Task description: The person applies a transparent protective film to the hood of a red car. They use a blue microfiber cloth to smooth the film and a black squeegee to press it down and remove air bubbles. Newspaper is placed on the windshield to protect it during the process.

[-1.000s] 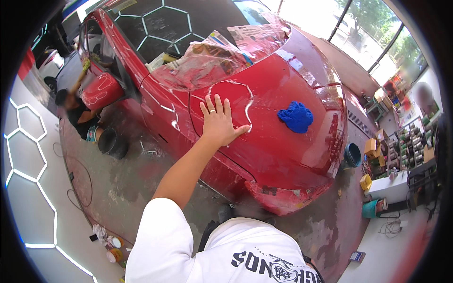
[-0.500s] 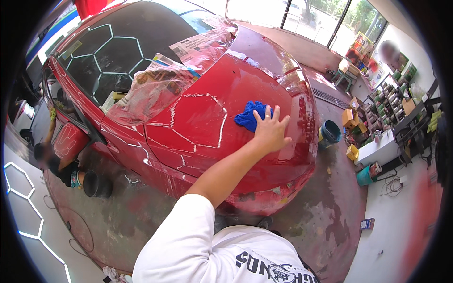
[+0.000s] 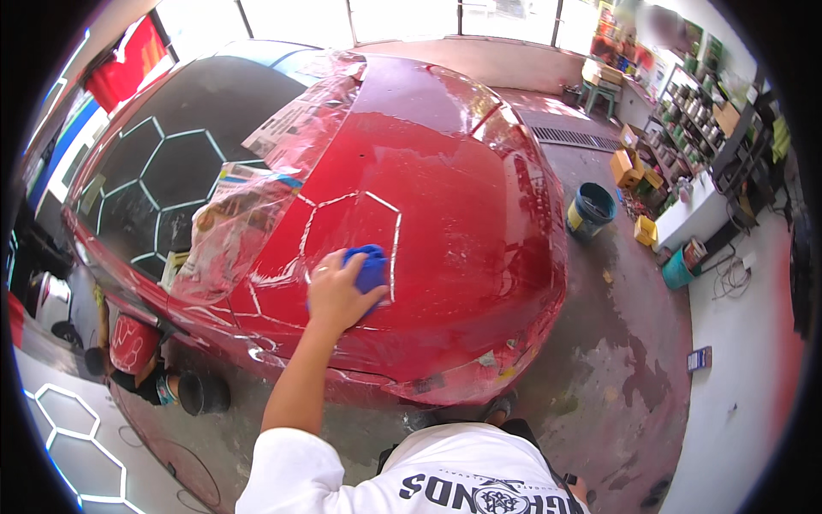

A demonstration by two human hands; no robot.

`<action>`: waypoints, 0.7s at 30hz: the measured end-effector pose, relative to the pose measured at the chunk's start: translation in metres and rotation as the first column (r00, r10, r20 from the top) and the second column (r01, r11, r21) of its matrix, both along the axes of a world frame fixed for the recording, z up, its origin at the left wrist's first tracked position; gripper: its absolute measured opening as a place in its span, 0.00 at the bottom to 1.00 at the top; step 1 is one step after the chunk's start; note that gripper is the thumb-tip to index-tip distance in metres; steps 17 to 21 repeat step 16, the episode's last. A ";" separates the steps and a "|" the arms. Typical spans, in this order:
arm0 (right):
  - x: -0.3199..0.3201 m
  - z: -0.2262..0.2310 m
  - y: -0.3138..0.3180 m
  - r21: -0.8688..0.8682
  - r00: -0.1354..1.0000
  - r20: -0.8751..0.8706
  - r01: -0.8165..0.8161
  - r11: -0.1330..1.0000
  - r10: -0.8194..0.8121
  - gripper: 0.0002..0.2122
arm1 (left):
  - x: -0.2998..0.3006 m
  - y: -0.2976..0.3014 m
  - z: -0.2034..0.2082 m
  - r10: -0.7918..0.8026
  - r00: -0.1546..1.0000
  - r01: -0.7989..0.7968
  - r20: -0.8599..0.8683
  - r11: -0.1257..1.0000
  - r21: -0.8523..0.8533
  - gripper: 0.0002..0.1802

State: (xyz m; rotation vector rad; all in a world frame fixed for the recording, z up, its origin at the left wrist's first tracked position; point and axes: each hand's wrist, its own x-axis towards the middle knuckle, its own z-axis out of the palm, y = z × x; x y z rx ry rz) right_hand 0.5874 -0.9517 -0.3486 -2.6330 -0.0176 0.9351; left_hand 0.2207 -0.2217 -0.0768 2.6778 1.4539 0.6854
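My left hand (image 3: 336,295) lies palm down on a bunched blue cloth (image 3: 370,267), with its fingers over the cloth and its thumb toward the right. The cloth rests on the glossy red body panel (image 3: 445,214) of a car, beside a bright reflected hexagon line. Plastic film and newspaper (image 3: 231,227) cover the strip between this panel and the dark windshield (image 3: 184,171). At the lower edge, right of my white shirt, a bit of my right hand (image 3: 579,489) shows next to something small and black; its fingers are hidden.
A co-worker (image 3: 141,368) crouches by the car's left side, near a black bucket (image 3: 204,392). On the right stand a blue-green bucket (image 3: 591,211), cardboard boxes (image 3: 628,169) and shelves of cans (image 3: 685,120). A teal container (image 3: 678,270) stands by the wall. A cable (image 3: 193,463) lies on the floor.
My left hand has moved left and nearer over the panel, carrying the blue cloth. Its spread fingers have come down over the cloth. The view has turned to the right.
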 end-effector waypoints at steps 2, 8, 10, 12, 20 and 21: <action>0.010 0.000 0.009 0.014 1.000 -0.018 -0.010 1.000 0.010 0.29 | -0.049 0.001 0.002 0.225 0.974 -0.226 0.011 0.971 0.079 0.41; 0.033 0.004 0.045 0.067 0.996 -0.068 0.065 0.996 -0.061 0.34 | -0.043 0.070 -0.007 0.482 0.875 -0.465 -0.055 0.866 0.185 0.45; 0.037 0.011 0.043 0.084 0.996 -0.027 0.083 0.993 -0.081 0.35 | -0.016 0.086 -0.014 0.461 0.886 -0.441 -0.055 0.872 0.211 0.46; 0.039 0.024 0.047 0.093 0.990 -0.071 0.125 0.988 -0.119 0.38 | 0.015 0.093 -0.016 0.433 0.899 -0.415 -0.062 0.889 0.191 0.46; 0.031 0.022 0.018 0.063 0.987 -0.029 0.160 0.985 -0.158 0.42 | 0.074 0.095 -0.028 0.369 0.917 -0.351 -0.152 0.927 0.136 0.48; 0.031 0.022 0.018 0.063 0.987 -0.029 0.160 0.985 -0.158 0.42 | 0.074 0.095 -0.028 0.369 0.917 -0.351 -0.152 0.927 0.136 0.48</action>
